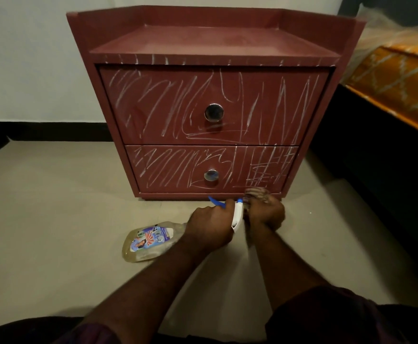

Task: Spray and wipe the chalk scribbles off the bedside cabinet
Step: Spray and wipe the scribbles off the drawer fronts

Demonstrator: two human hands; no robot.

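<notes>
Gripping spray bottle [144,253], label [152,238] apparently unreadable

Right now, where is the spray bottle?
In the head view, lower centre: the spray bottle is tipped sideways near the floor, its neck gripped by the left hand, before the bottom drawer.
</notes>
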